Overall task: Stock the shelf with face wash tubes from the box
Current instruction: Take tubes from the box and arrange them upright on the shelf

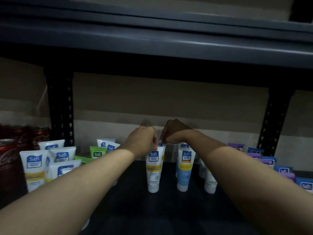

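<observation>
Dim storeroom light falls on a dark shelf board (135, 197) backed by a beige wall (169, 99), with an upper shelf (152, 41) close overhead and slotted uprights (60, 107) at either side; both forearms reach in over the board and meet at the crimped top of one yellow-banded tube (153, 172), which stands upright on its cap near the middle of the board, long axis vertical, hanging straight below the two grips; the left hand (144, 140) has its fingers curled onto the left corner of that crimp and seems to pinch it; the right hand (171, 133) shows only its back, fingers curled down at the same crimp, and I cannot tell whether it pinches this tube or a second tube (163, 150) just behind it (only a sliver of that one shows); both hands are equally near, so the coming move, as I judge it, is a straight let-go or a small squaring-up of the tube, with little headroom to lift; a blue-bodied tube (184, 173) stands just beside on the right, apart from it, and another white tube (210, 183) beyond that; a cluster of white tubes (33, 167) and green tubes (97, 154) crowd the left, cola cans (7, 158) at the far left, purple and blue packs (269, 162) along the right; the box is not in view.
</observation>
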